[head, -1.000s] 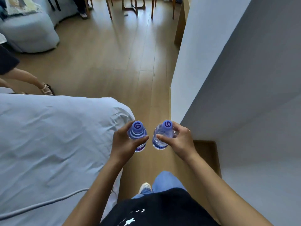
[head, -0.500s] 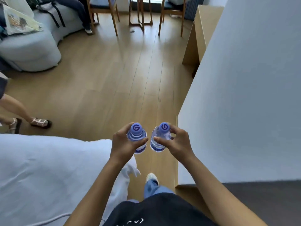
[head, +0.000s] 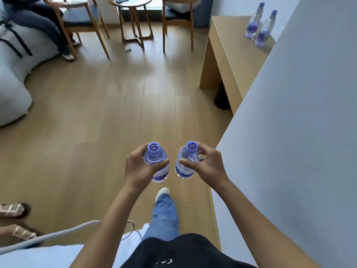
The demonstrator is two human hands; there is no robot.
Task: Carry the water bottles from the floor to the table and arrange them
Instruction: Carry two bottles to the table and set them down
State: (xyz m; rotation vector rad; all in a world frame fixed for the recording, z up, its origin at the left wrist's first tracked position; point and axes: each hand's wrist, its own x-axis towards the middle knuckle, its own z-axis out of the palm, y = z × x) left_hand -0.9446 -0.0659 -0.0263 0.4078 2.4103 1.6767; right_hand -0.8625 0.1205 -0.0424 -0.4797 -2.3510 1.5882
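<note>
Seen from above, a person stands on a wooden floor (head: 96,113) with both arms stretched forward, a water bottle in each hand. The left hand (head: 138,168) holds the left bottle (head: 156,164) upright — its fingers (head: 161,163) curl round the clear body just below the purple cap. The right hand (head: 209,167) holds the right bottle (head: 186,161) the same way, thumb across the front and the other fingers behind the neck. The two bottles sit close together without touching, above the floor and just ahead of a white shoe (head: 162,192) and a blue-jeaned leg.

A pale wall (head: 289,122) runs along the right side. Past its far end stands a light wooden tabletop (head: 231,35), and on it two more bottles (head: 258,24) stand upright, just beside each other, near the wall — well apart from the ones being carried.

At the far end of the room are a small round table (head: 131,2) and two wooden chairs (head: 177,18). To the left is a white sofa (head: 13,84) with a seated person's legs. A white bed corner (head: 38,256) fills the lower left, with sandalled feet (head: 13,209) beside it.
</note>
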